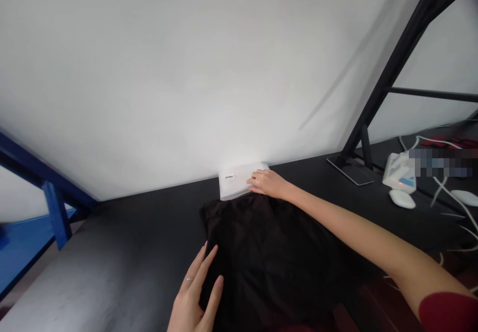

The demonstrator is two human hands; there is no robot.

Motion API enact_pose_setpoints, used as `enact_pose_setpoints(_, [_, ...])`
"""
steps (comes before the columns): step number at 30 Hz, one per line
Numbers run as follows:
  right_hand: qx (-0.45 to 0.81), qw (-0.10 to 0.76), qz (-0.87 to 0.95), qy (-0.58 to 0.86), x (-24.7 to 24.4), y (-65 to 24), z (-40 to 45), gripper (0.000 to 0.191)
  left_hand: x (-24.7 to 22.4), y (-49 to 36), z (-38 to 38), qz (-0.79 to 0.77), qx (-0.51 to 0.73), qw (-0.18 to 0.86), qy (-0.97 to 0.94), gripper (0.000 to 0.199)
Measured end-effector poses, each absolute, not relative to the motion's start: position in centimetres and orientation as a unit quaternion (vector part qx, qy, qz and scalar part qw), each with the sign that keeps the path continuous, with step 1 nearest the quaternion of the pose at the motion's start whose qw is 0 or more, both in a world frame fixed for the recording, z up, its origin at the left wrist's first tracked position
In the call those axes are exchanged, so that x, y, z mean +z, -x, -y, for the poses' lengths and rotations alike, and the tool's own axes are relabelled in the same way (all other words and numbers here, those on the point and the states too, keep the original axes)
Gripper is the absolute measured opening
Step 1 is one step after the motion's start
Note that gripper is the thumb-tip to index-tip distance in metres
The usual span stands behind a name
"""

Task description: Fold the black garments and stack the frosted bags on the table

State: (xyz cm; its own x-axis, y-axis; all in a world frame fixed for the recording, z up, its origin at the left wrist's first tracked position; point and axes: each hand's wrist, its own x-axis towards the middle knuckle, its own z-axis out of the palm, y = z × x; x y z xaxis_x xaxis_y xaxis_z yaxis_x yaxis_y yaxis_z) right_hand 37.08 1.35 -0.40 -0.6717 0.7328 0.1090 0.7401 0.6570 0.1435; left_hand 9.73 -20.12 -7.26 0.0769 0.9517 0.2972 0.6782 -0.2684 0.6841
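A black cloth (272, 262) lies spread on the dark table in front of me. My left hand (196, 292) rests at its left edge, fingers stretched apart, with a ring on one finger. Beyond the cloth, against the wall, sits a flat white packet or stack (239, 176) with a small barcode label. My right hand (265, 182) reaches across to its right side, fingertips on its surface. The fingers there are bent and close together; whether they grip the packet is unclear.
Right of the cloth, a dark tablet or phone (350, 170) lies near a black metal frame (386, 78). Further right are a white device (400, 172), a white mouse (402, 198) and loose cables. A blue frame (56, 212) stands at the left.
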Motion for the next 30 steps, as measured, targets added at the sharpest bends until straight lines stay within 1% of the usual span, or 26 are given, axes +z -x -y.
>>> enact_pose_setpoints(3, [-0.078,0.015,0.91,0.407,-0.4,-37.1,-1.4,0.019,-7.2,-9.6,20.1,-0.574,0.365,0.184,-0.71,0.047])
enact_pose_setpoints(7, [-0.057,0.024,0.901,0.429,0.1,-37.0,-1.4,0.018,-7.2,-9.7,20.1,-0.573,0.368,0.18,-0.71,0.047])
enact_pose_setpoints(11, [-0.035,0.064,0.88,0.469,2.0,-37.9,0.2,0.015,-7.5,-9.4,20.1,-0.573,0.368,0.182,-0.709,0.047])
enact_pose_setpoints(14, [-0.02,0.101,0.863,0.495,3.4,-39.4,4.5,0.022,-7.5,-8.8,20.2,-0.561,0.376,0.155,-0.721,0.048])
enact_pose_setpoints(18, [0.019,0.118,0.857,0.502,3.0,-41.5,13.0,0.041,-6.9,-8.8,20.6,-0.502,0.349,0.047,-0.79,0.063])
enact_pose_setpoints(19, [0.053,0.118,0.852,0.507,2.5,-41.8,15.0,0.05,-6.8,-9.1,20.7,-0.483,0.331,0.014,-0.811,0.067])
enact_pose_setpoints(21, [0.109,0.092,0.841,0.522,1.1,-42.3,17.9,0.08,-6.8,-10.0,20.8,-0.463,0.29,-0.057,-0.836,0.074])
enact_pose_setpoints(22, [0.128,0.08,0.835,0.529,0.4,-42.6,18.8,0.091,-7.0,-10.6,20.8,-0.461,0.272,-0.092,-0.84,0.077])
enact_pose_setpoints(24, [0.147,0.065,0.823,0.544,-1.0,-43.1,19.4,0.106,-7.4,-11.7,20.8,-0.456,0.246,-0.153,-0.842,0.085])
enact_pose_setpoints(27, [0.16,0.071,0.814,0.554,-2.5,-44.0,18.8,0.111,-8.0,-12.3,20.7,-0.448,0.221,-0.185,-0.846,0.096])
enact_pose_setpoints(30, [0.168,0.087,0.818,0.543,-3.3,-45.1,18.1,0.107,-8.2,-11.0,20.5,-0.458,0.211,-0.165,-0.848,0.1])
